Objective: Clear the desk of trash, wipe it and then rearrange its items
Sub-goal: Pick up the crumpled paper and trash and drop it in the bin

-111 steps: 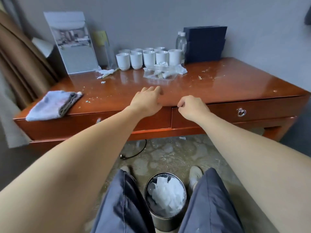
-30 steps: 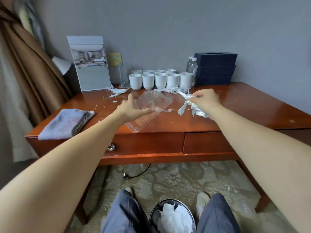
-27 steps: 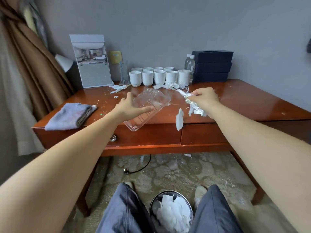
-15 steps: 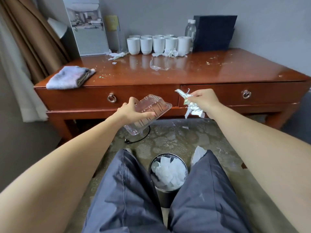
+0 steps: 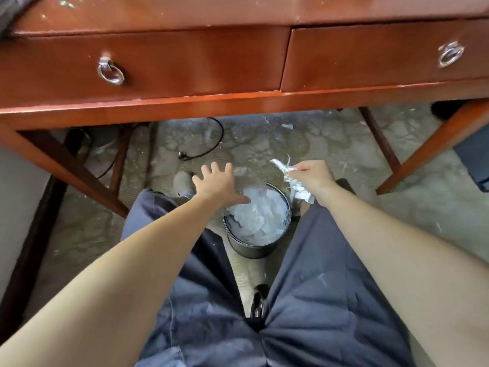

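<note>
Below a red-brown desk (image 5: 238, 102) across the frame's top, crumpled paper trash (image 5: 293, 181) is pinched in the right hand (image 5: 313, 178) at centre right, beside a paper-filled bin (image 5: 258, 221); the left hand (image 5: 217, 185) is spread open, empty.

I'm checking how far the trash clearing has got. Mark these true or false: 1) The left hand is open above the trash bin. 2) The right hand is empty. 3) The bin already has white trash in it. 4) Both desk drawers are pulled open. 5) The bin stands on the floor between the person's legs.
1) True: the left hand is spread open at the trash bin's rim.
2) False: the right hand pinches crumpled paper scraps.
3) True: white crumpled trash fills it.
4) False: the left drawer and right drawer are shut.
5) True.
</note>
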{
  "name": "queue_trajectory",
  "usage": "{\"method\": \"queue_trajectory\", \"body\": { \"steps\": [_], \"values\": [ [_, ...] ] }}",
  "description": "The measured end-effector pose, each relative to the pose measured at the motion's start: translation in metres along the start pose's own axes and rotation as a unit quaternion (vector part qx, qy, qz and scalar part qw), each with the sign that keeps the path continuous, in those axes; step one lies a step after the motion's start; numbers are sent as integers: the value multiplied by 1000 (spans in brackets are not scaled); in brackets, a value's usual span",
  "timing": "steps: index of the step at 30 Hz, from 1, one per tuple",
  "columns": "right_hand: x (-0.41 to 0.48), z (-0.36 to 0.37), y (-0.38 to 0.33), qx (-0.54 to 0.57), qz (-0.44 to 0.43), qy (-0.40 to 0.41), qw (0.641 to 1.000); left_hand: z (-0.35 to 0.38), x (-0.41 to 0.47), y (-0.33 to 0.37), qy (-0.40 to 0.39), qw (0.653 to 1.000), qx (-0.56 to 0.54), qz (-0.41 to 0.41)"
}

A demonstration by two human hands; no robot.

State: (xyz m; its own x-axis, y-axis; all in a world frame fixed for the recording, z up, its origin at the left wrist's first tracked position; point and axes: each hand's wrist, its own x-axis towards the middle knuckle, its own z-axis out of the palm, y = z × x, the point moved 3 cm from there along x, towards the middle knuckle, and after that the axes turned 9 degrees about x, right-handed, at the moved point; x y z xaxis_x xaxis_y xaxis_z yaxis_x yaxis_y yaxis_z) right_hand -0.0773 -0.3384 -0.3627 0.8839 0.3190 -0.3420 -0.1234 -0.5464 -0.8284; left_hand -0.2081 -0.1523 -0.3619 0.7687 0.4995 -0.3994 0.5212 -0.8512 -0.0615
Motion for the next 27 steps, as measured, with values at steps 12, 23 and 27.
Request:
{"method": "queue_trajectory", "body": {
  "steps": [12,23,27],
  "values": [
    [75,73,96,-46,126,-7,991,101,75,44,-58,987,78,126],
    [105,125,140,-159,105,-45,981,153,120,76,-43,978,91,180],
    [94,133,150,-250,41,-175,951,164,121,77,-34,984,11,172]
  ]
}}
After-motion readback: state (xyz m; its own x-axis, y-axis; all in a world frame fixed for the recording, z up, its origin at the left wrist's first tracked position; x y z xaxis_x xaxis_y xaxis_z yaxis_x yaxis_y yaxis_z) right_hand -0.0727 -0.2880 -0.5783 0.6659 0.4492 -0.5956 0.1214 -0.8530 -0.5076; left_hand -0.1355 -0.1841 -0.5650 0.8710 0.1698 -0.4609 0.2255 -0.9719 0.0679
